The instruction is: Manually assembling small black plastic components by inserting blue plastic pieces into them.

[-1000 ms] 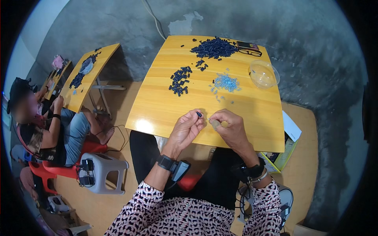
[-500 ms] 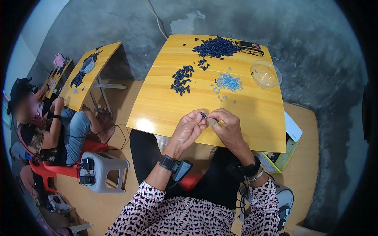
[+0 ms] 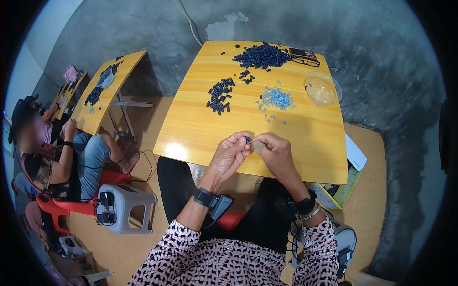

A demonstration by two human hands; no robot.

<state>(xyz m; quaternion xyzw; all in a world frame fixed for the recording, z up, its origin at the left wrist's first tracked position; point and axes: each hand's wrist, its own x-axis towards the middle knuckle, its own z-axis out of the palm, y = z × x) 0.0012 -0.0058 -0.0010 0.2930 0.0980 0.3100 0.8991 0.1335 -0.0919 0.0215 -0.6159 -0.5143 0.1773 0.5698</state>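
Over the near part of the yellow wooden table (image 3: 200, 138), my left hand (image 3: 228, 155) pinches a small dark plastic piece (image 3: 247, 139) between thumb and fingertips. My right hand (image 3: 276, 155) is closed close beside it, around a small beige, flat-looking thing (image 3: 259, 146) whose kind I cannot make out. The fingertips of both hands nearly meet. Beyond them lies a scatter of small shiny silvery-blue pieces (image 3: 277, 98). A loose group of short dark plastic pieces (image 3: 220, 97) lies to the left, and a larger heap of dark pieces (image 3: 262, 56) sits at the far edge.
A clear round plastic bowl (image 3: 323, 89) stands at the right edge, with eyeglasses (image 3: 305, 61) and a dark keypad device (image 3: 300, 53) behind it. A yellow-green box (image 3: 347, 188) is beside the table. At left, another person (image 3: 57, 152) sits at a second table (image 3: 125, 71).
The hands stay in almost the same place. My right hand's fingers have shifted slightly, and more of the beige thing shows between them. The piles look unchanged.
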